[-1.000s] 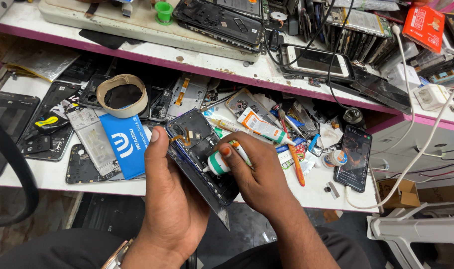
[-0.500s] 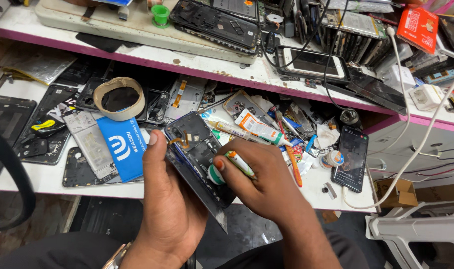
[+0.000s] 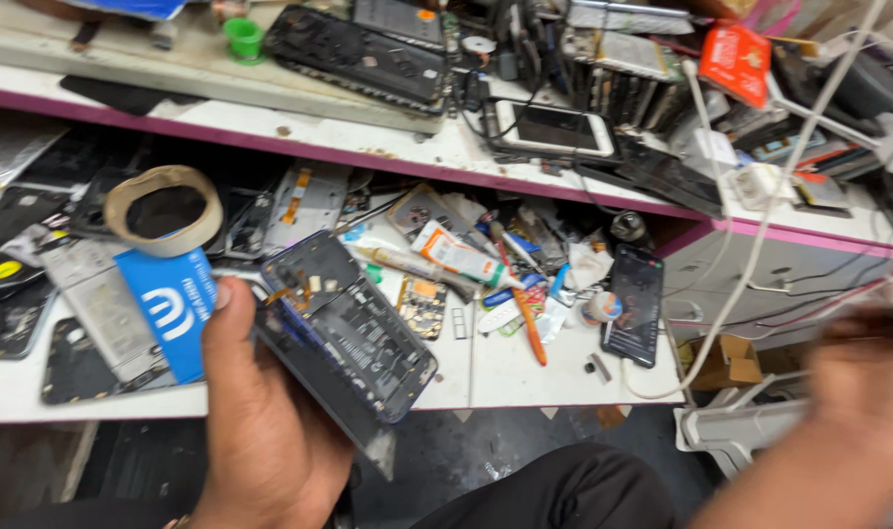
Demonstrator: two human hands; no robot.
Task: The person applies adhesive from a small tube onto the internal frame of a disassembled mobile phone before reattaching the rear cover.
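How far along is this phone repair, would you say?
Done: the phone lies opened, its inner parts bare. In hand: the left hand holds it over the bench edge; the right hand, blurred, is off to the side near a white cable. Left: the phone is not closed up, and loose parts and a glue tube litter the bench.

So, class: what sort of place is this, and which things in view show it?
Most likely a phone repair bench: the left hand holds an opened phone, with loose phone parts, a glue tube and a tape roll around.

bare white bench strip [image 3: 525, 367] near front edge, cluttered glue tubes [image 3: 461, 257] behind, dark phone [image 3: 634, 306] at right
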